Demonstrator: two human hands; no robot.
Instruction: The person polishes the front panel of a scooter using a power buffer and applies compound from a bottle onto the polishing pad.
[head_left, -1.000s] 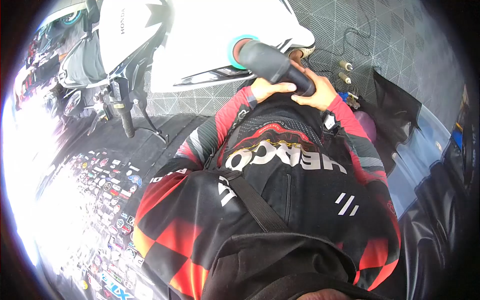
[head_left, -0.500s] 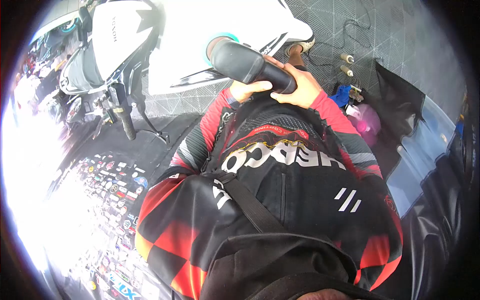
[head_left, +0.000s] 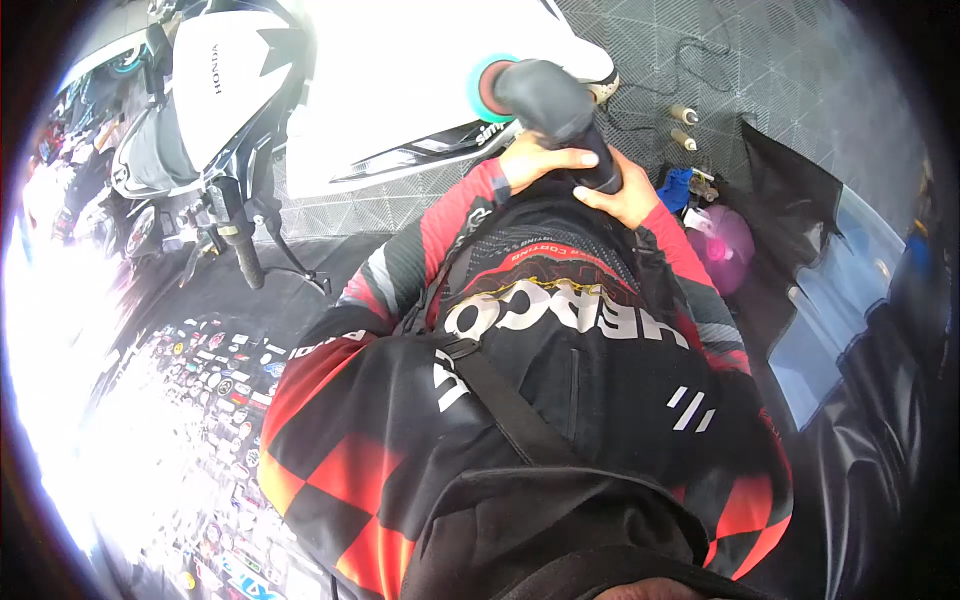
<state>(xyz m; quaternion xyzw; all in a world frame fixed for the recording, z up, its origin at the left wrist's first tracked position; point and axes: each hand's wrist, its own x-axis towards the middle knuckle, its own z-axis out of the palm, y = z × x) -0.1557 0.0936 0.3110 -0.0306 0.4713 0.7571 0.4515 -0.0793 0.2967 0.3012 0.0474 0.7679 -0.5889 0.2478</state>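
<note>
A dark polishing machine (head_left: 548,98) with a round teal-edged pad (head_left: 490,88) is gripped between both my hands. My left hand (head_left: 545,163) wraps the machine's body from the left, its thumb lying across the top. Around the handle's near end, my right hand (head_left: 630,190) is closed from the right. The pad stands against a large white panel (head_left: 390,80) with black trim and lettering along its near edge; whether it is pressed flat I cannot tell.
Left of the panel stands a white Honda scooter (head_left: 215,85) with its handlebar grip (head_left: 245,255) towards me. Two bottles (head_left: 684,128), a blue cloth (head_left: 676,188) and a pink round thing (head_left: 722,248) lie at the right. A sticker-covered surface (head_left: 225,400) spreads at lower left.
The polishing machine and both hands have moved to the right along the panel. The machine has turned more upright in view, and its pad shows more fully.
</note>
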